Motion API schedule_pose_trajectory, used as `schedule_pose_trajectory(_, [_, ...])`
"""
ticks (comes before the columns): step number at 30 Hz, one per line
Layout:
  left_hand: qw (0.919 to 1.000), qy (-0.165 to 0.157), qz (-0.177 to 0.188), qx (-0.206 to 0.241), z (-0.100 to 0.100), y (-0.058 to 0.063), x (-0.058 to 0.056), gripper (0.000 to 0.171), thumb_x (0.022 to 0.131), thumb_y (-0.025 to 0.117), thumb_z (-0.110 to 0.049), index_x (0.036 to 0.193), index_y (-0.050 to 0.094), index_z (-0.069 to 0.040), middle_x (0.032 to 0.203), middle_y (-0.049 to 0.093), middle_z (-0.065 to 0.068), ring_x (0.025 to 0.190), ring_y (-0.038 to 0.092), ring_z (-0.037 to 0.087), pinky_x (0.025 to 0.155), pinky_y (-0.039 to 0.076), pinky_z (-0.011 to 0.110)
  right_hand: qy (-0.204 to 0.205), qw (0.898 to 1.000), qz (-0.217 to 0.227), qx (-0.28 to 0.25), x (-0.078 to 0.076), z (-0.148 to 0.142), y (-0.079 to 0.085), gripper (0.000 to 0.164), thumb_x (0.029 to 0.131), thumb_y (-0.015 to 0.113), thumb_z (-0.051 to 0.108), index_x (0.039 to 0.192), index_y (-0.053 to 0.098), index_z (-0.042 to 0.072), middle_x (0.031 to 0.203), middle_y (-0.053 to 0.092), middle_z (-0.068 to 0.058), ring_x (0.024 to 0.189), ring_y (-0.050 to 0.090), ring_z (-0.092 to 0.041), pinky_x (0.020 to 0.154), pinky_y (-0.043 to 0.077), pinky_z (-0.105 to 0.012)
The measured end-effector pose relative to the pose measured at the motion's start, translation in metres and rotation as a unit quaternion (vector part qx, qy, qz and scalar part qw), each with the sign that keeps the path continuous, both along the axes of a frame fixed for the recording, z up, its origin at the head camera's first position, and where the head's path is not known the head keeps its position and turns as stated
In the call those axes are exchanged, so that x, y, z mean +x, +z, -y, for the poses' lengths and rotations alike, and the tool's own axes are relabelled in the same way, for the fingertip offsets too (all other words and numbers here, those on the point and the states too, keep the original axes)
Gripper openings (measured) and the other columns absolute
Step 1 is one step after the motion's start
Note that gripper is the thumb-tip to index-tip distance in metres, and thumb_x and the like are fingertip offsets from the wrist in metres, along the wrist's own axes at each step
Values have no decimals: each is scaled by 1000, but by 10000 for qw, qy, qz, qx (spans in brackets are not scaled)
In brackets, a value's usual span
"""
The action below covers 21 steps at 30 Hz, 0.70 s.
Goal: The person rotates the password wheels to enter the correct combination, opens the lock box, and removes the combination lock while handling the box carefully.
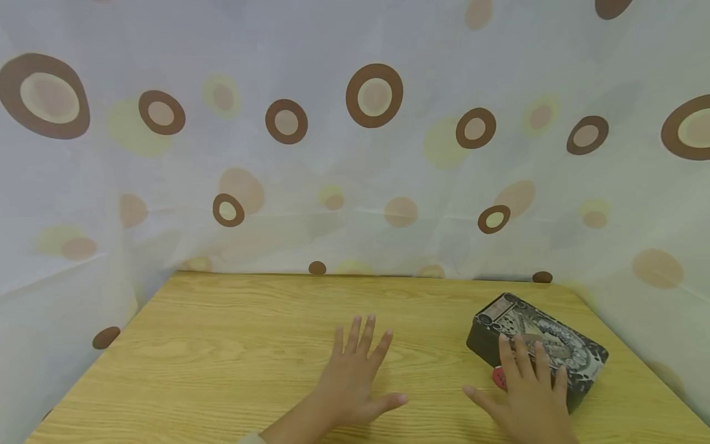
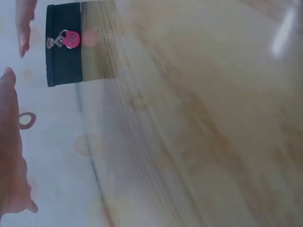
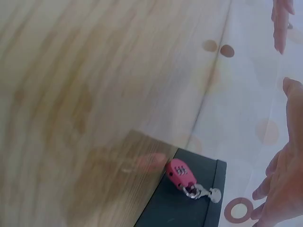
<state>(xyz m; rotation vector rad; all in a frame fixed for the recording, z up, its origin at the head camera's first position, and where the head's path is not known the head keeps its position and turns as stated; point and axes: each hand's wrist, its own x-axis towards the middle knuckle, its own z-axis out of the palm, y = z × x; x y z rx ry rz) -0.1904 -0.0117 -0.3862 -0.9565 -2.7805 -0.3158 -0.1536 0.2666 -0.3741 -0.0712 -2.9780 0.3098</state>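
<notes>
Both hands hover over the wooden table with fingers spread and nothing held. The left hand is near the table's middle, thumb pointing right. Further right, the right hand appears in front of a dark box with an ornate patterned lid, hiding part of it in the head view; the wrist views show the hand apart from the box. A pink-red combination padlock hangs from a metal clasp on the box's front side. The left wrist view also shows this padlock against the dark box wall.
The wood-grain table has a glossy surface that reflects the box and padlock. A pale curtain with brown and cream circles stands behind the table and along both sides. The box sits toward the table's right side.
</notes>
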Motion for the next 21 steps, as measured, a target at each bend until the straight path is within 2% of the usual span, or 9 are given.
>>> schedule_pose_trajectory(4, [9997,-80,-181,-125,-8,4,-3,86,87,41,-64,149,15,-10,154,8,20,142,6,41,109,17,65,-148,9999,6,-39,1,-12,-3,110,76,48,74,147,8,1,148,9,-33,132,0,-57,94,-4,-78])
schedule_pose_trajectory(7, [9994,-117,-251,-188,-14,7,-4,88,87,38,-67,149,15,-9,155,8,17,142,6,38,110,16,64,-229,9997,-96,57,1,-21,-6,109,77,47,74,147,10,-1,147,11,-35,131,2,-59,94,0,-78])
schedule_pose_trajectory(13, [9994,-215,-169,-216,-28,6,-6,87,86,36,-69,149,13,-13,155,5,15,143,4,37,112,14,62,-433,9985,-195,269,-1,-35,-9,108,77,46,75,144,19,-5,140,20,-40,126,10,-61,93,6,-78])
schedule_pose_trajectory(21, [9988,-239,-32,-415,-45,4,-10,86,86,34,-70,150,10,-18,156,3,13,143,2,35,113,13,60,-415,9985,-87,346,-6,-50,-13,106,80,43,74,142,21,-9,137,19,-44,123,11,-64,93,10,-77])
